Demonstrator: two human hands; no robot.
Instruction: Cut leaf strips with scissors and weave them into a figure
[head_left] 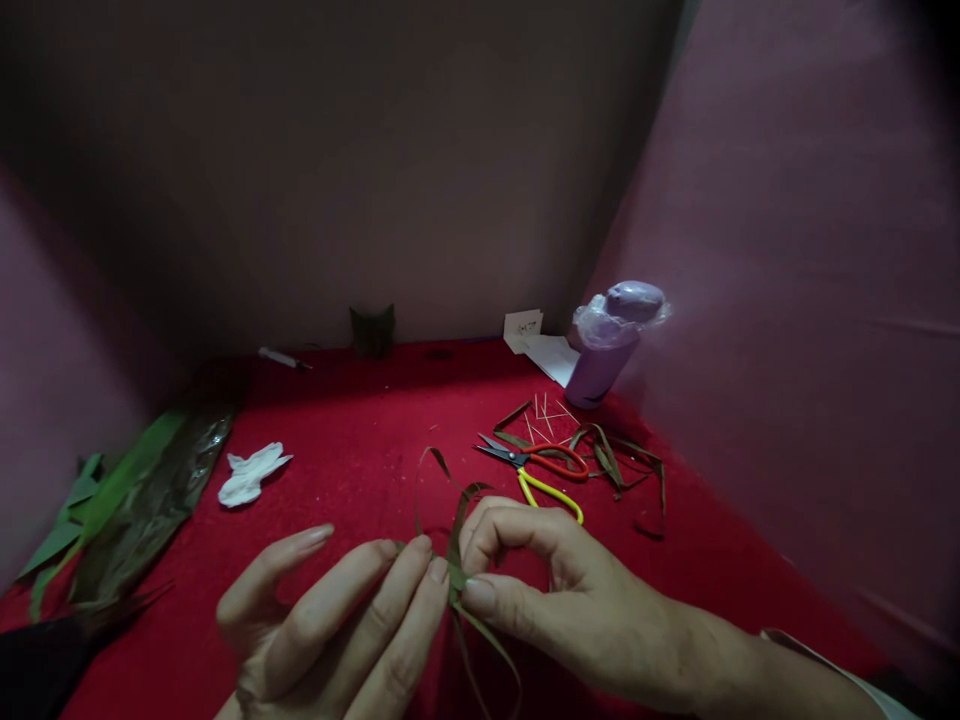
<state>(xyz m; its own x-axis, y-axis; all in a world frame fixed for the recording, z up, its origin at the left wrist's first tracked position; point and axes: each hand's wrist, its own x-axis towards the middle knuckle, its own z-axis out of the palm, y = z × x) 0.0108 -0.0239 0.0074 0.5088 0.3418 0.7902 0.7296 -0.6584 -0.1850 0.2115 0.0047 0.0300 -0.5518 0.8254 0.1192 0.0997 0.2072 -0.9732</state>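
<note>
Both my hands meet low in the middle over a red cloth surface [360, 420]. My right hand [570, 600] pinches a thin green leaf strip [456, 520] between thumb and forefinger. The strip loops upward above the fingers and trails down below them. My left hand [337, 625] has its fingertips pressed against the same strip from the left, the fingers close together and stretched.
Scissors with orange and yellow handles [536, 468] lie just beyond my hands, among leaf scraps [615, 460] and thin sticks [544, 415]. A purple bottle [611, 345] and white papers [547, 350] stand at the back right. A crumpled tissue [251, 473] and long green leaves [127, 500] lie left.
</note>
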